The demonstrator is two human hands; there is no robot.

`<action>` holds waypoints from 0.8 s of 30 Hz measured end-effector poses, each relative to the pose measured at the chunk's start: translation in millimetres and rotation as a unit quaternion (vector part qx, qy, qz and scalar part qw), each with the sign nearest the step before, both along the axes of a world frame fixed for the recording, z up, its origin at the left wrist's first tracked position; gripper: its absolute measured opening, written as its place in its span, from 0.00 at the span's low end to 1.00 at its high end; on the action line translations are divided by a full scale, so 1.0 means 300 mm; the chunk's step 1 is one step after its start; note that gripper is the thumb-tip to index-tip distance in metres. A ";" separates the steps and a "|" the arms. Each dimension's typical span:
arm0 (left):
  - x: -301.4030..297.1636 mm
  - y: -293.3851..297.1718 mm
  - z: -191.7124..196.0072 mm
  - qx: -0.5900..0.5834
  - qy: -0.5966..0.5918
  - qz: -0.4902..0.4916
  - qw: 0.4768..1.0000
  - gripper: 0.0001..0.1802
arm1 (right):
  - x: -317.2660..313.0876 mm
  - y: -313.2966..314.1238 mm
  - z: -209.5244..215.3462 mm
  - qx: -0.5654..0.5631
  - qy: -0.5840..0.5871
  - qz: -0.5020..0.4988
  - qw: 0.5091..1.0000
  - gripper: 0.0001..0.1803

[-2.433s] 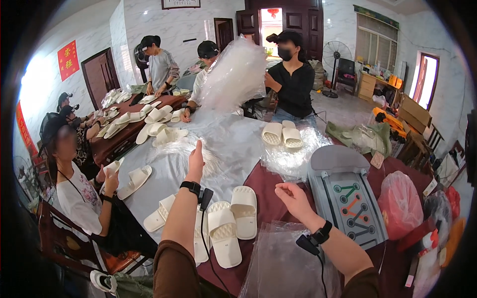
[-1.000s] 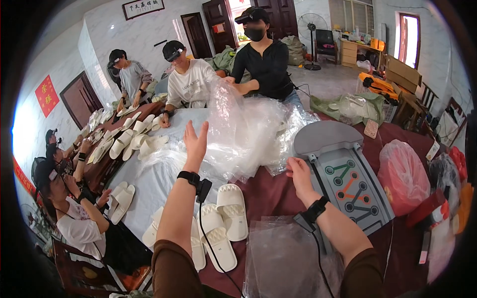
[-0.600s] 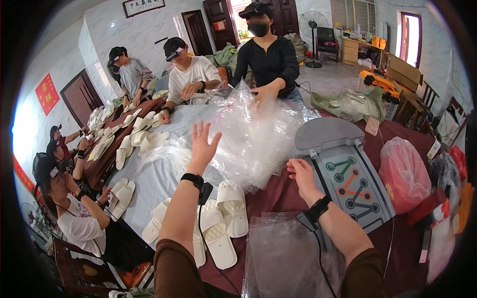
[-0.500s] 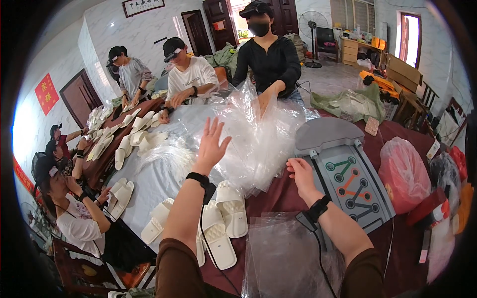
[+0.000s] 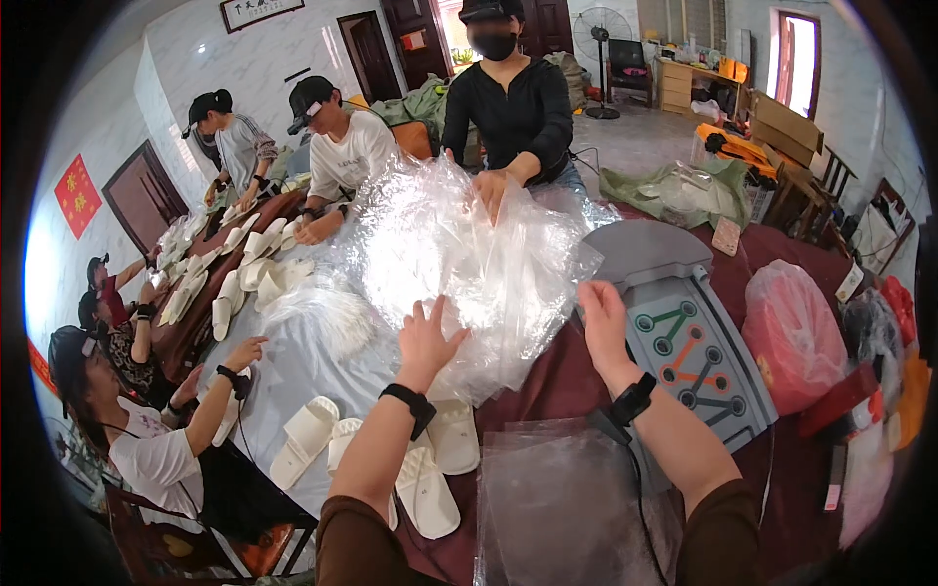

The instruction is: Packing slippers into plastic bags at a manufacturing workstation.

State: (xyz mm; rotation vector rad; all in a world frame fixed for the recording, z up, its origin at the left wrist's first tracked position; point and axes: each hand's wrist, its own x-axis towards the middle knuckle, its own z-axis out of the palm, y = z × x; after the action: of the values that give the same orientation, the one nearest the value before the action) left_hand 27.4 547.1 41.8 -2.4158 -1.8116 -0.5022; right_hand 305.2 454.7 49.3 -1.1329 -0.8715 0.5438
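Note:
A big heap of clear plastic bags (image 5: 459, 254) covers the middle of the table. My left hand (image 5: 427, 344) is open at its near edge, fingers spread against the plastic. Beside the heap's right edge is my right hand (image 5: 605, 317), its fingers curled together; whatever they may hold cannot be made out. Below my left hand lie white slippers (image 5: 430, 493), partly hidden by my forearm. A flat stack of clear bags (image 5: 562, 498) rests between my forearms. Across the table, a co-worker's hand (image 5: 498, 190) reaches into the heap.
A grey plastic board (image 5: 650, 256) with coloured circles stands at my right, beyond it a red plastic bag (image 5: 793, 327). More slippers (image 5: 305, 441) and a bundle of thin clear strips (image 5: 327, 317) lie to the left. Several co-workers sit or stand along the table's left side.
My left hand has come down and nearer, onto the heap's edge. My right hand has risen slightly. The heap has spread left and toward me; the person at left now stretches an arm out.

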 end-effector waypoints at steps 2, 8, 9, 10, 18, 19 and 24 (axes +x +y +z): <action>0.007 -0.039 0.009 -0.080 -0.003 0.018 0.997 0.48 | 0.017 0.058 0.052 0.011 -0.017 -0.021 1.000 0.10; 0.089 0.003 0.033 0.051 -0.156 -0.255 0.953 0.46 | 0.193 0.372 0.200 0.106 -0.054 -0.020 0.993 0.18; 0.091 0.008 0.013 0.019 -0.197 -0.235 0.952 0.45 | 0.183 0.410 0.220 0.072 -0.066 -0.011 0.995 0.21; 0.079 0.013 -0.022 0.024 -0.195 -0.230 0.953 0.45 | 0.165 0.454 0.244 0.039 -0.078 0.003 0.996 0.24; 0.230 0.063 -0.152 -0.178 -0.402 -0.071 0.895 0.62 | 0.349 0.827 0.053 0.023 -0.129 0.060 0.990 0.33; 0.174 0.052 -0.162 -0.196 -0.402 -0.036 0.894 0.63 | 0.238 0.850 0.068 -0.027 -0.131 0.113 0.985 0.36; 0.166 0.030 -0.192 -0.200 -0.407 -0.023 0.891 0.65 | 0.100 0.899 0.032 -0.110 0.088 0.226 0.964 0.35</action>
State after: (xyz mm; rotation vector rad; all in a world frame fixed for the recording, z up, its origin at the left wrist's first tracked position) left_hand 77.3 556.1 -15.8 -2.7501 -2.3313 -1.4642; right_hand 335.1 724.5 58.9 -1.0640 -0.9332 1.1254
